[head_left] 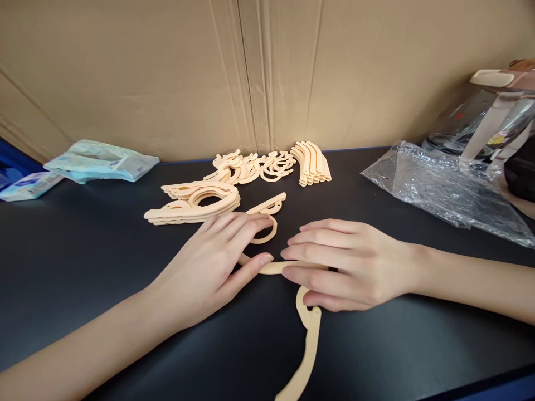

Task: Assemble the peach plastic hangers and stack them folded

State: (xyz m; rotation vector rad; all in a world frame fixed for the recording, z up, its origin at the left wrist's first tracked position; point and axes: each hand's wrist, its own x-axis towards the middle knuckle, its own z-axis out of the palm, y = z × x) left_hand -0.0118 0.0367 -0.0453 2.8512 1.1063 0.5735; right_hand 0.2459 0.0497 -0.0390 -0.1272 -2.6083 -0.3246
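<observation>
My left hand point(221, 256) lies low over beige folding-hanger pieces, fingers stretched out and thumb apart. Its fingertips touch a hanger piece with a round hook point(273, 231), and its thumb tip is at a curved beige arm point(271, 268). The far end of that arm passes beneath the fingers of my right hand point(346, 264), which are spread, palm down. Beside the right thumb is another hanger arm with a hook end point(307, 340), reaching toward the near edge. The hands hide parts of these pieces and where they join.
Behind my left hand sits a stack of folded hangers point(196, 209). Farther back are a heap of loose hooks point(251, 167) and stacked arms point(311, 164). Tissue packs point(100, 161) lie left; clear plastic point(443, 192) and a transparent container point(497, 117) are right. Cardboard point(167, 72) rises behind.
</observation>
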